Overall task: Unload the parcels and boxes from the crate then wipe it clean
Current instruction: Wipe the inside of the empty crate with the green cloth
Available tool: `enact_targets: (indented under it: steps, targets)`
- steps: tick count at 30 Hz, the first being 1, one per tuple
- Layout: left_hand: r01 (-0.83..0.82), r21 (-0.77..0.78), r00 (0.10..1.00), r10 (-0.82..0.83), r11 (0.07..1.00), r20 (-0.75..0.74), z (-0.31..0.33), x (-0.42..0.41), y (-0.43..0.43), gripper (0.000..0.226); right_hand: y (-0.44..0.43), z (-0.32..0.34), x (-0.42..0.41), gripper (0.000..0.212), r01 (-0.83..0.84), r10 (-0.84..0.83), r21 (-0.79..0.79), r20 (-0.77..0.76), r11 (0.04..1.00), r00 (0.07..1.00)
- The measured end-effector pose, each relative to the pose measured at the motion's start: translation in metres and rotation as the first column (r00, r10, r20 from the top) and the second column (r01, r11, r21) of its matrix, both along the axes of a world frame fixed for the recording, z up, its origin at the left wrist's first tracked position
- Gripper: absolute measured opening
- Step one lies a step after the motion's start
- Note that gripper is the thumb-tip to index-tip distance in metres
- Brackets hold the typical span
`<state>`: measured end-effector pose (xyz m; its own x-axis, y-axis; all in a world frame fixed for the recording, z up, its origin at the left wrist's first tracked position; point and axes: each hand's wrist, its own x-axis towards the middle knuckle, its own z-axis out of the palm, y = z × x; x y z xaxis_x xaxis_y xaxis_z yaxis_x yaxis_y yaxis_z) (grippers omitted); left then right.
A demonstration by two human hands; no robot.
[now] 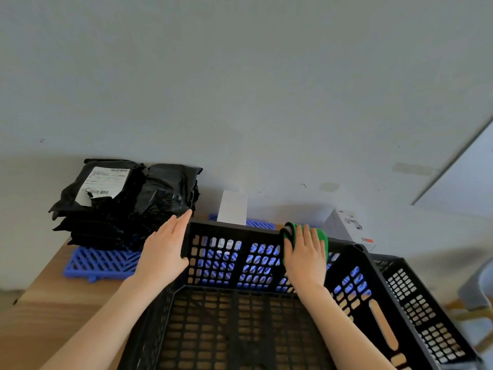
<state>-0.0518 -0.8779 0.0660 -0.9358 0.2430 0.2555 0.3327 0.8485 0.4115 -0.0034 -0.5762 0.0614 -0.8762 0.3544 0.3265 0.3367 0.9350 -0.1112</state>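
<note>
Grey wall behind; wooden table carried one blue slatted mat. On it: two stacks of black parcels, two white boxes. One black crate sat nearest, unloaded, with a second crate just beside it. Left hand lay against the far-left corner, fingers straight. Right hand pressed one green cloth flat to the far wall, fingers extended.
</note>
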Motion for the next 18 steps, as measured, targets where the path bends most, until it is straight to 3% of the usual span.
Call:
enact_targets:
  steps: [4,9,14,18]
  targets:
    - [0.007,-0.019,1.0,-0.008,1.0,-0.025,-0.002,-0.001,-0.001,0.106,-0.057,0.004,-0.016,0.057,-0.183,0.184,-0.022,0.006,0.983,0.983]
    - [0.014,-0.04,1.0,-0.015,0.999,-0.021,-0.003,-0.003,-0.002,0.108,-0.136,0.006,-0.036,0.057,-0.456,0.456,-0.008,0.046,0.89,0.889]
    - [0.007,-0.042,1.0,-0.007,0.999,-0.002,0.0,-0.001,-0.003,0.106,-0.12,0.012,-0.039,0.06,-0.51,0.502,0.073,0.103,0.857,0.859]
    - [0.008,-0.082,1.0,-0.008,0.997,-0.003,0.002,0.0,0.0,0.104,-0.061,0.016,-0.029,0.057,-0.412,0.405,0.052,0.101,0.91,0.909]
